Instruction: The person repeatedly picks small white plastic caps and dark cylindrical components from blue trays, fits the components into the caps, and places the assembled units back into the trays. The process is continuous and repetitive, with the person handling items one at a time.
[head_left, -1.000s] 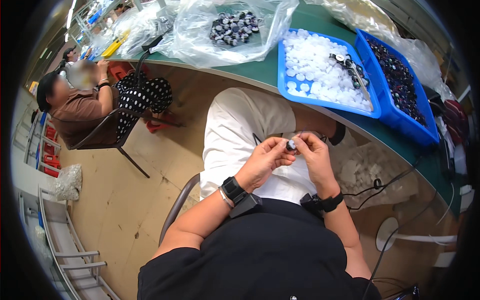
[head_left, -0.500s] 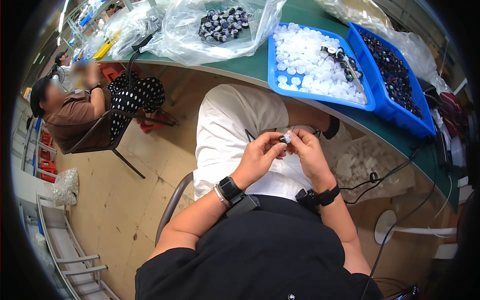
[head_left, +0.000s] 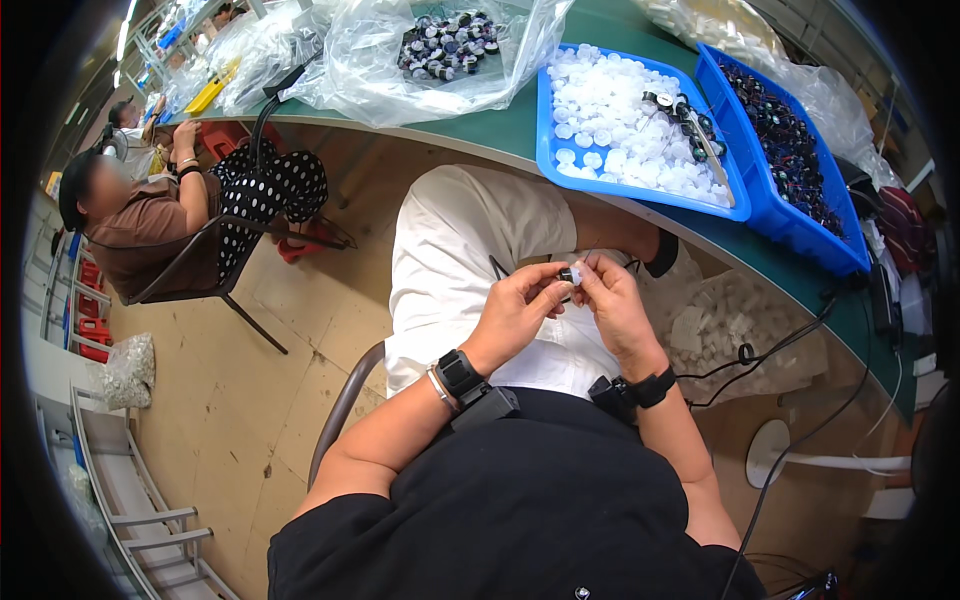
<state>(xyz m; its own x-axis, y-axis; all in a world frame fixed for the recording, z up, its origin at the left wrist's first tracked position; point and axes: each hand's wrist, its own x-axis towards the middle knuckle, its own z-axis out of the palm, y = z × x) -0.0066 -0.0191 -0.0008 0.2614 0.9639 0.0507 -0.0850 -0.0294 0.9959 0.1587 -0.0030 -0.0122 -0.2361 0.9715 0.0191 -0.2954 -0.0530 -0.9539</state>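
Note:
Above my lap, my left hand [head_left: 524, 304] pinches a small round black part [head_left: 565, 275] between thumb and fingers. My right hand [head_left: 616, 304] grips a translucent white cap [head_left: 575, 274] that sits against the black part. The two hands almost touch there, and the fingertips partly cover both pieces. A thin wire seems to rise by my right fingers. On the table ahead, a blue tray [head_left: 640, 204] holds many loose white caps [head_left: 610, 110], several black round parts [head_left: 690, 125] and metal tweezers [head_left: 712, 155].
Right of the tray stands a deeper blue bin [head_left: 795, 215] of dark wired parts. A clear plastic bag [head_left: 350, 85] with assembled pieces lies on the green table [head_left: 480, 135]. Black cables [head_left: 765, 355] hang at the right. A seated person [head_left: 150, 225] is at the left.
My hands stay nearly in place, with a slight shift of the fingers around the small part. The person at the left has moved their hands.

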